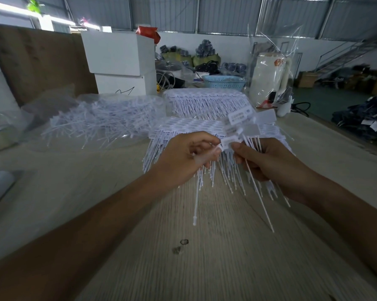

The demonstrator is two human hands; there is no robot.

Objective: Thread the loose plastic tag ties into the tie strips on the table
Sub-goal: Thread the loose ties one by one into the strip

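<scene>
Evidently mid-task: the left hand (183, 157) pinches one loose tag tie (198, 192) near its head, fingers curled round it, so that its thin tail hangs down over the table (226, 257). The right hand (268, 161) grips a small fan of tie strips (244, 124) just beside it, thumb and fingers clamped on the stems while the flat labelled heads stand up above the knuckles. Both hands meet at the strip's lower head, where the tie appears to be entering or about to enter its slot; blur hides the exact engagement. Behind the hands, a stack of strips (205, 127) lies on the table with tails pointing toward the viewer, and a second stack (205, 101) sits farther back; whether these are already threaded cannot be told. To the left, a large heap of loose ties (100, 122) spills from a clear plastic bag (50, 101), which suggests that much of the work remains. A blue basket (224, 81) and white boxes (120, 59) stand at the table's far end.
</scene>
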